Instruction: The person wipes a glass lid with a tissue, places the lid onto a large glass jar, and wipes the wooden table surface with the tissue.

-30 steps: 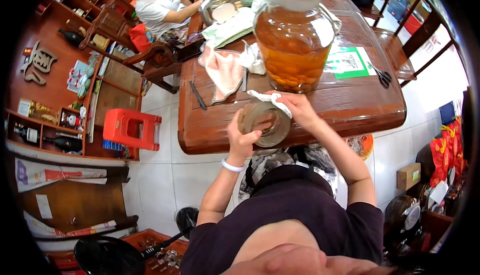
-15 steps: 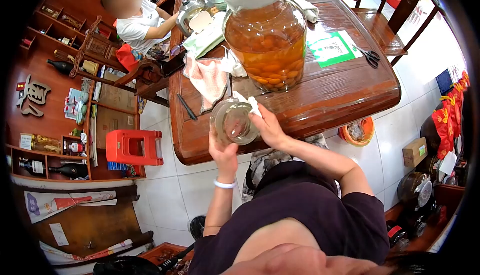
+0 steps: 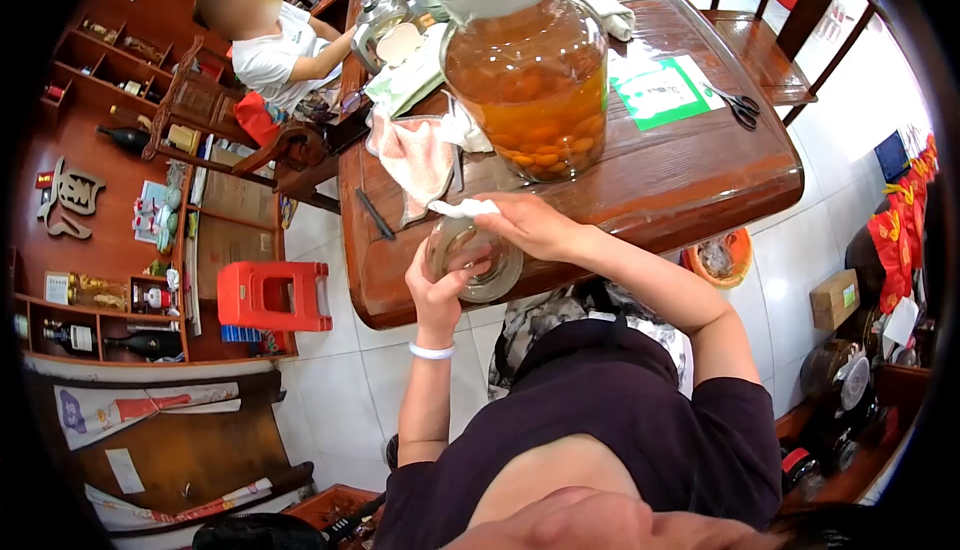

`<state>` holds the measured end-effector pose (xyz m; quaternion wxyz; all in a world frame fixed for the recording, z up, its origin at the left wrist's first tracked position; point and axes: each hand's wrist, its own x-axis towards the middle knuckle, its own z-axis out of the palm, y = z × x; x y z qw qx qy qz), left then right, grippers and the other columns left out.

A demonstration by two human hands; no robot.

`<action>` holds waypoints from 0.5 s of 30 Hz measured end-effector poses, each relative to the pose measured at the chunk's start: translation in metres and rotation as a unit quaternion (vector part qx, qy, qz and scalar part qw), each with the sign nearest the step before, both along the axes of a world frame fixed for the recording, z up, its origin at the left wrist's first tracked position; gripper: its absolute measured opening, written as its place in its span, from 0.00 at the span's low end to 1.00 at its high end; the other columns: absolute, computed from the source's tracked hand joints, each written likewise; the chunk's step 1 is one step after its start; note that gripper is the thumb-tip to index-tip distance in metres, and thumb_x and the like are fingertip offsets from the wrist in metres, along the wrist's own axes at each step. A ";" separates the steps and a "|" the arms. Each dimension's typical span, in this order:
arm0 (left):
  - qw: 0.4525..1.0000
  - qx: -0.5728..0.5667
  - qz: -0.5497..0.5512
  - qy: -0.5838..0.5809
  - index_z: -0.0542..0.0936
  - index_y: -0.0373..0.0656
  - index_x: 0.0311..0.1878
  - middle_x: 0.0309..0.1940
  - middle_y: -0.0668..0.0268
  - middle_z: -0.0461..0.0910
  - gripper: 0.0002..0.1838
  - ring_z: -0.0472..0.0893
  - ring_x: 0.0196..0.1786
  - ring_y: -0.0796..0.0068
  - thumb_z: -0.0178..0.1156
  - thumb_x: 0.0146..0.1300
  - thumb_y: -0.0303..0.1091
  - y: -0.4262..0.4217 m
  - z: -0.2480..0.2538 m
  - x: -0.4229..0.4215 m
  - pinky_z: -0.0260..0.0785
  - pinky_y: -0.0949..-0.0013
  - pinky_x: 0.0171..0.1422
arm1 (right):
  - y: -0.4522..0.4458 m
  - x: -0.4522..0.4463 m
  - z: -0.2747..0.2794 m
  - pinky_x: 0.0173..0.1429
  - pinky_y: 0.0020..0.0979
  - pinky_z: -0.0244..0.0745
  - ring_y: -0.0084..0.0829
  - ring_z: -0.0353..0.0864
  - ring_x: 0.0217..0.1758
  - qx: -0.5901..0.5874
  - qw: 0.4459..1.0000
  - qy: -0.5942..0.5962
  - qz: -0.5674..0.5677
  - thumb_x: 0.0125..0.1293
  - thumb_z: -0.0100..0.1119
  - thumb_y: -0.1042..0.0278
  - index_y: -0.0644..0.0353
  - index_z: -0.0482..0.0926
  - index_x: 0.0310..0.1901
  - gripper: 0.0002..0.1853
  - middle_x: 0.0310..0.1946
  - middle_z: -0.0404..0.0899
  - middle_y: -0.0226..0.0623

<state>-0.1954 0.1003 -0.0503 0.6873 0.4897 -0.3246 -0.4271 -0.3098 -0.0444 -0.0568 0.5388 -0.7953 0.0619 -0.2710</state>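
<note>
My left hand (image 3: pixel 437 290), with a white bracelet at the wrist, grips a round glass lid (image 3: pixel 490 275) at the table's near edge. My right hand (image 3: pixel 532 225) holds a white cloth (image 3: pixel 465 208) against the lid's far rim. Beyond my hands a large glass jar (image 3: pixel 530 90) of amber liquid with orange fruit-like pieces stands upright on the wooden table (image 3: pixel 660 175). A pink cloth (image 3: pixel 413 162) lies left of the jar, with a dark pen-like tool (image 3: pixel 375 214) beside it.
Right of the jar lie a green and white sheet (image 3: pixel 663 92) and black scissors (image 3: pixel 742 110). A person in a white shirt (image 3: pixel 275 58) sits at the far left. A red stool (image 3: pixel 275 296) and an orange bin (image 3: pixel 722 258) are on the floor.
The view has shifted, so the jar and table appear further left than at first. My right hand and the white cloth have moved along the lid's rim; the lid has tilted in my left hand.
</note>
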 end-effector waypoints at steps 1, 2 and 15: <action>1.000 -0.019 0.022 0.006 0.61 0.26 0.55 0.46 0.51 0.72 0.32 0.77 0.46 0.52 0.58 0.44 0.25 0.000 0.000 -0.002 0.75 0.59 0.47 | 0.000 -0.003 0.002 0.47 0.36 0.68 0.47 0.73 0.45 0.024 1.000 -0.014 0.010 0.67 0.41 0.61 0.64 0.71 0.48 0.16 0.44 0.73 0.50; 0.998 -0.039 0.045 0.011 0.61 0.26 0.55 0.46 0.52 0.72 0.32 0.77 0.47 0.53 0.57 0.43 0.23 0.000 0.001 -0.004 0.74 0.59 0.48 | 0.002 -0.004 -0.002 0.47 0.36 0.68 0.47 0.73 0.45 0.022 0.999 -0.016 0.020 0.67 0.41 0.61 0.64 0.71 0.48 0.16 0.44 0.73 0.50; 0.973 -0.074 0.184 -0.122 0.55 0.31 0.60 0.53 0.56 0.66 0.40 0.69 0.55 0.65 0.62 0.41 0.20 -0.003 -0.023 -0.058 0.62 0.64 0.59 | 0.068 -0.023 -0.057 0.56 0.29 0.61 0.29 0.68 0.50 0.354 0.906 -0.099 -0.208 0.67 0.43 0.64 0.65 0.65 0.54 0.18 0.46 0.70 0.37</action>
